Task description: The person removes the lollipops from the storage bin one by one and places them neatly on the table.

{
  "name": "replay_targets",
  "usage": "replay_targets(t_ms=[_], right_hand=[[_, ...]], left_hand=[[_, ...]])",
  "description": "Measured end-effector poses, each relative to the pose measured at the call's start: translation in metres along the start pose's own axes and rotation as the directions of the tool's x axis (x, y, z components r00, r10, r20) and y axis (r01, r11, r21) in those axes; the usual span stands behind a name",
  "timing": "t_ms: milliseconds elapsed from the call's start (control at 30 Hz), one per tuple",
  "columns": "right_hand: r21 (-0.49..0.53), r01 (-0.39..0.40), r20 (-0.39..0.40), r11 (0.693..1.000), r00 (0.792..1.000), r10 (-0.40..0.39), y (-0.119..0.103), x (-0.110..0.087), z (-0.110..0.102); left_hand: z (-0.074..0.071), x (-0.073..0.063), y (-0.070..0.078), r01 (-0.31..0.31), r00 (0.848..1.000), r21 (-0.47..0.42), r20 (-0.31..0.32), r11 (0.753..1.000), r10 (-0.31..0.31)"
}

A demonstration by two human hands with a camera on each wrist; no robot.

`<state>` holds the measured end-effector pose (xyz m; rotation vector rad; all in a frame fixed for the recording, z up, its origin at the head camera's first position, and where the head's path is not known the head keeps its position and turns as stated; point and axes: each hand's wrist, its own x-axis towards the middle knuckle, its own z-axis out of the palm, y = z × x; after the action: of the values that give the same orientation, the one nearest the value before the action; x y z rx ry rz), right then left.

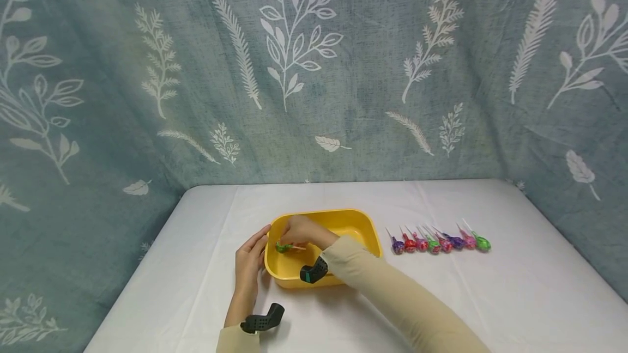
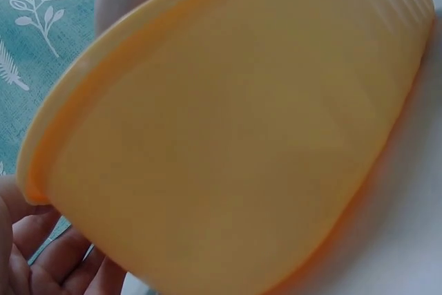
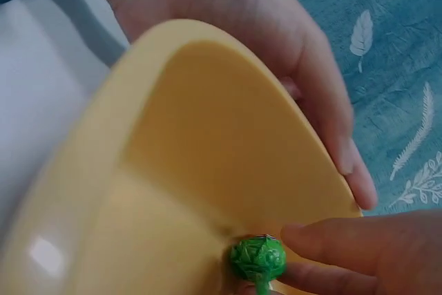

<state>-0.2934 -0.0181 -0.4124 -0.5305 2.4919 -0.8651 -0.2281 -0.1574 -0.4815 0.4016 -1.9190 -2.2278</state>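
A yellow plastic tub (image 1: 289, 282) sits on the white table. My left hand (image 1: 249, 266) rests along the tub's left outer wall, its fingers fairly straight and touching near the rim. Inside the tub's left end, my right hand (image 1: 303, 229) pinches a green-wrapped lollipop (image 3: 257, 258) low by the floor. The lollipop's head points left and its stick points right in the head view. The tub's outer wall (image 2: 228, 122) fills most of the left wrist view, hiding the lollipop there.
To the right of the tub lies a row of several wrapped lollipops, from a purple one (image 1: 398, 245) to a green one (image 1: 483, 244), sticks pointing away. The white table (image 1: 196, 266) ends at a patterned green-blue cloth (image 1: 353, 124) behind.
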Motion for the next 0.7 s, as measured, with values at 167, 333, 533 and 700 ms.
replay_targets(t_ms=[167,333,533,700], right_hand=[[-0.015,-0.001,-0.010,1.000,1.000,0.001,-0.005,0.002,0.009],[-0.053,-0.003,-0.054,0.999,0.999,0.000,-0.007,0.003,0.018],[-0.051,-0.008,-0.080,0.999,0.997,0.004,-0.006,0.002,0.019],[-0.006,-0.018,-0.082,1.000,0.996,0.017,-0.004,-0.002,0.014]], left_hand=[[-0.001,0.000,0.000,-0.007,1.000,0.004,0.002,1.000,0.007],[-0.001,0.000,0.000,0.001,1.000,-0.007,-0.004,1.000,-0.001],[-0.001,-0.001,0.002,-0.009,1.000,-0.004,0.002,1.000,0.009],[-0.001,-0.002,0.003,-0.015,1.000,-0.005,0.008,1.000,0.015]])
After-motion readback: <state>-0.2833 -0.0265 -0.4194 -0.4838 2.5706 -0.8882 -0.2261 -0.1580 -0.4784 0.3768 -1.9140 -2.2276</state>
